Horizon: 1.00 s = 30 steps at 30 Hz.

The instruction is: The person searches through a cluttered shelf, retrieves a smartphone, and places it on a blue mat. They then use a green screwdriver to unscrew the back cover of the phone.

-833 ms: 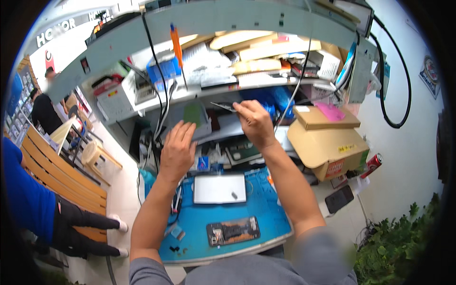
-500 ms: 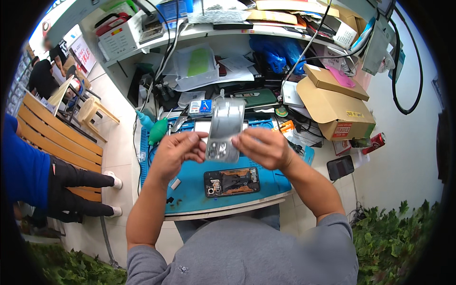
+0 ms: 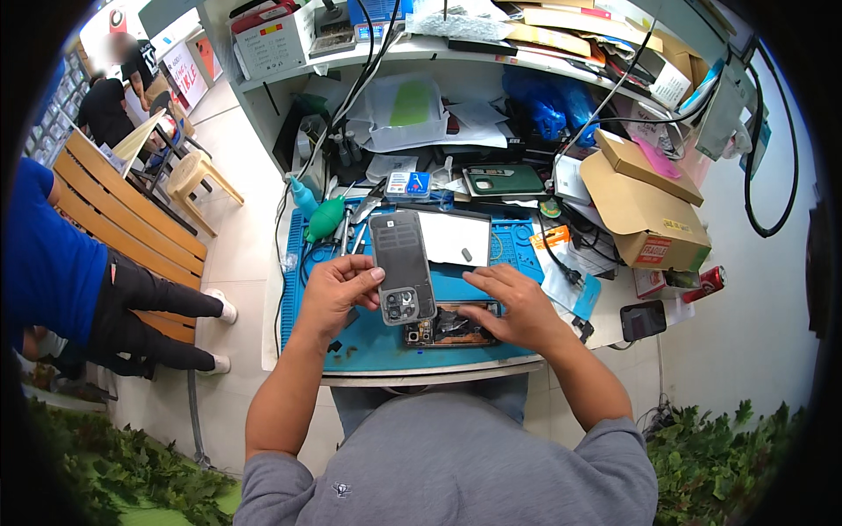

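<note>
My left hand [image 3: 338, 294] grips a dark grey phone back cover [image 3: 402, 267] by its left edge, holding it upright above the blue work mat [image 3: 307, 298]; its camera cut-outs sit at the lower end. My right hand [image 3: 513, 307] rests with fingers spread on the mat, touching an opened phone body [image 3: 443, 329] whose inner parts show. A white rectangular panel [image 3: 456, 238] lies flat just beyond the cover.
A green bulb blower [image 3: 324, 219] and small tools lie at the mat's left. Cardboard boxes [image 3: 645, 197] stand at the right, with a black phone [image 3: 643, 320] and a red can [image 3: 709, 280] near them. Cluttered shelves run behind. A person in blue [image 3: 53, 254] sits at the left.
My hands came down from the upper shelf to the mat. The left hand now holds the back cover alone; the right hand has let go of it and dropped onto the opened phone.
</note>
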Each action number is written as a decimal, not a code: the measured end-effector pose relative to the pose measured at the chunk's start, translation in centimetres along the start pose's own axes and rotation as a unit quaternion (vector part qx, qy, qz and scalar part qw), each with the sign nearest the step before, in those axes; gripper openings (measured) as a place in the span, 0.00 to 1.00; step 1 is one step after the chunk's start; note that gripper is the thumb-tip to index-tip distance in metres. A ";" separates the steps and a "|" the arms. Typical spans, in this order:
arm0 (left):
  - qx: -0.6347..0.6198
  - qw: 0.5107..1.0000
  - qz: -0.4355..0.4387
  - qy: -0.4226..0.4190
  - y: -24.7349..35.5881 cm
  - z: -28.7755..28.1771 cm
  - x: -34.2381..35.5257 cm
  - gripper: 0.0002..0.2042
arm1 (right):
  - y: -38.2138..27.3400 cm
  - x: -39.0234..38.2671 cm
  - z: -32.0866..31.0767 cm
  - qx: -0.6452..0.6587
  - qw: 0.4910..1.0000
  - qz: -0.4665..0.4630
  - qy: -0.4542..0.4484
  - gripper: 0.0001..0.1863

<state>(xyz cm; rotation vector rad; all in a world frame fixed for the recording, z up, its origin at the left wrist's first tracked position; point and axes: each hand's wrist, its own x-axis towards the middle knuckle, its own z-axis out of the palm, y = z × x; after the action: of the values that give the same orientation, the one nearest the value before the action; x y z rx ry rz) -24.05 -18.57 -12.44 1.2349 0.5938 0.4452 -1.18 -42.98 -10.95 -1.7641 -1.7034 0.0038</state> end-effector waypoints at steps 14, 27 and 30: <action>0.019 1.000 0.004 0.016 -0.4 -0.3 -1.5 0.16 | 0.0 0.2 -0.8 -0.003 0.959 0.065 -0.274 0.45; -0.006 0.998 0.032 0.062 -1.0 -3.6 -3.7 0.14 | 3.2 0.9 -0.9 -0.030 0.983 0.012 -0.182 0.41; -0.021 0.997 0.036 0.067 -1.5 -4.2 -3.9 0.14 | 3.9 1.3 -1.1 -0.037 0.986 0.010 -0.161 0.41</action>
<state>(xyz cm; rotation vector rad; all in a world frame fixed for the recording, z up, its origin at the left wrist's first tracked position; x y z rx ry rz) -29.74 -18.30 -14.04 1.1965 0.6511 0.6016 2.92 -42.02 -11.32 -1.9164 -1.9322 0.2505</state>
